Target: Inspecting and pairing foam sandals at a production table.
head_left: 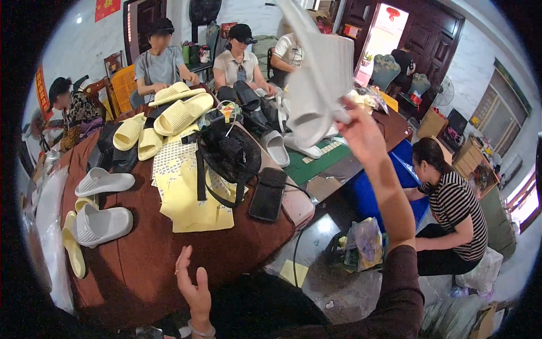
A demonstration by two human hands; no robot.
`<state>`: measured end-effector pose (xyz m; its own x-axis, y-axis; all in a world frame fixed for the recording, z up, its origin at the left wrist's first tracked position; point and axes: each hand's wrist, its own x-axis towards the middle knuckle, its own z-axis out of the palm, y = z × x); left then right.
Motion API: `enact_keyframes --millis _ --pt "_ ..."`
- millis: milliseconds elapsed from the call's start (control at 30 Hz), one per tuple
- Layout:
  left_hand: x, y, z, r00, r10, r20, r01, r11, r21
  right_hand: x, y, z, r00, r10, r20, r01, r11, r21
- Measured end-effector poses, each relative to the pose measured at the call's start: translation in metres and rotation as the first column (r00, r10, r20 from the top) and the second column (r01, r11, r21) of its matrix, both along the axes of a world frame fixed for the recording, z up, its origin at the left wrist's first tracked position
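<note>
Gripping pale slippers (327, 70), right hand (361, 131) | long axis steep, top leaning left, toe direction unclear | left hand (195, 285) empty, thumb apart

Nearer the wearer than the paper (195, 209), the brown cloth (141, 271) leaves a hand room to pass, with only the left hand (196, 291) hovering over that side. Left of the paper a strip of cloth also lets a hand through, up to the grey slippers (116, 225); a yellow slipper (73, 254) lies beyond them. At the paper's far end, piled yellow slippers (183, 116) bar the way. On its right the bag (228, 144) blocks, strap over the paper, then the pouch (267, 195). Farther right, a raised slipper (324, 76), blurred, fills the air by the right hand (361, 130).
</note>
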<state>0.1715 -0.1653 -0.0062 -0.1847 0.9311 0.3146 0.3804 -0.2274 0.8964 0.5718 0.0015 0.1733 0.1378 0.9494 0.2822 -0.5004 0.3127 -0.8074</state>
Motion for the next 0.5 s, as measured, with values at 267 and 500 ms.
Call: enact_keyframes --millis 267,500 --pt "-0.012 0.005 -0.009 0.041 -0.447 0.893 0.406 0.825 0.394 -0.17 -0.07 -0.037 0.789 0.613 -0.043 -0.588 0.733 -0.341" --pt "-0.047 -0.028 -0.048 0.075 0.038 0.996 -0.185 0.982 -0.023 -0.211 -0.065 -0.109 0.734 0.658 0.168 -0.554 0.724 -0.411"
